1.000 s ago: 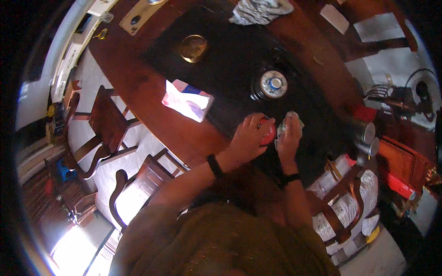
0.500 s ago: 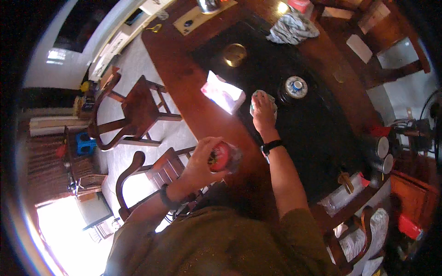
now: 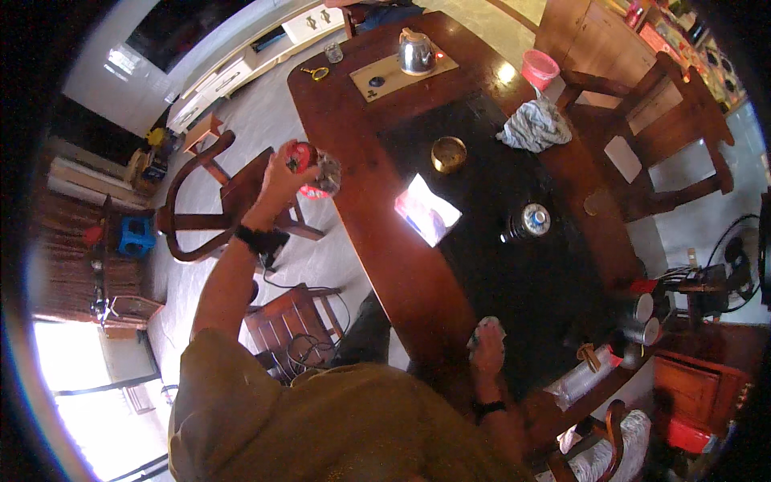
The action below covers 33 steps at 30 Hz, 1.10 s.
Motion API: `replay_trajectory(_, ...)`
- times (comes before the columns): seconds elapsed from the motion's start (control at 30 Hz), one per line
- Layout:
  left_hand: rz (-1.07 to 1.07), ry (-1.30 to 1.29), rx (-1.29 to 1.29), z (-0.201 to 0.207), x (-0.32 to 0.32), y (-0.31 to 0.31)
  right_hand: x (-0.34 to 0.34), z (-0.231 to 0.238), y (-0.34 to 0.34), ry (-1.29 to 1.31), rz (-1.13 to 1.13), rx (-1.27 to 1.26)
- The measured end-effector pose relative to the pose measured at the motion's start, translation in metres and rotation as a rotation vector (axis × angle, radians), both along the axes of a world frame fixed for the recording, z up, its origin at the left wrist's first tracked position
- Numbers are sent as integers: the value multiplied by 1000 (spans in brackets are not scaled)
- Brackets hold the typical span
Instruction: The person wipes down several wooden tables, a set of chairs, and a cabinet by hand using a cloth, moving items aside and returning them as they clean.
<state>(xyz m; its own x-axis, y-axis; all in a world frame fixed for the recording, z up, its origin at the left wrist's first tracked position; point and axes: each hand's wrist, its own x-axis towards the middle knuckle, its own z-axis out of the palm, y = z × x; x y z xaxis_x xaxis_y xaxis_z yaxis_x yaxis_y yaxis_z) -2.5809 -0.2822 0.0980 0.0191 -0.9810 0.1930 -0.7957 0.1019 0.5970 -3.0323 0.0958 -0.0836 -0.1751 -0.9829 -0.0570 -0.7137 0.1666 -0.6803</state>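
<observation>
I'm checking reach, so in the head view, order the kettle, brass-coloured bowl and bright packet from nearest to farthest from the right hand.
From the right hand:
1. Bright packet: ahead, leftward.
2. Brass-coloured bowl: beyond the packet.
3. Kettle: farthest ahead, also leftward.

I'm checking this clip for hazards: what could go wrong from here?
1. The left hand holds a clear and red container up by the edge of the table, with bare floor in view beside it; a slip might drop it there.

2. The right hand is at a pale cloth near a clear plastic pack; a wide sweep rightward could perhaps knock the pack.
</observation>
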Motion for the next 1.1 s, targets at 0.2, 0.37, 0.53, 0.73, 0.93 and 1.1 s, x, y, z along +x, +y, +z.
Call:
replay_trajectory(0.2, 50, -74, 18, -21, 24, -163, 112, -12, -87, 88, 408, -145)
replay_trajectory(0.37, -88, -131, -54, -79, 58, -285, 238, -6, -298, 40, 405, -287)
replay_trajectory(0.53, -153, -103, -51, -118, 89, -346, 292, -8, -413, 255, 429, -302)
replay_trajectory(0.73, -214, -207, -51, -120, 92, -394, 305, -5, -427, 246, 388, -116)
replay_trajectory(0.93, -242, -169, -1, -127, 88, -406, 239, 33, -287, 144, 287, 90)
replay_trajectory(1.1, -249, -233, 0, -139, 88, -415, 200, 32, -178, 424, 238, 405)
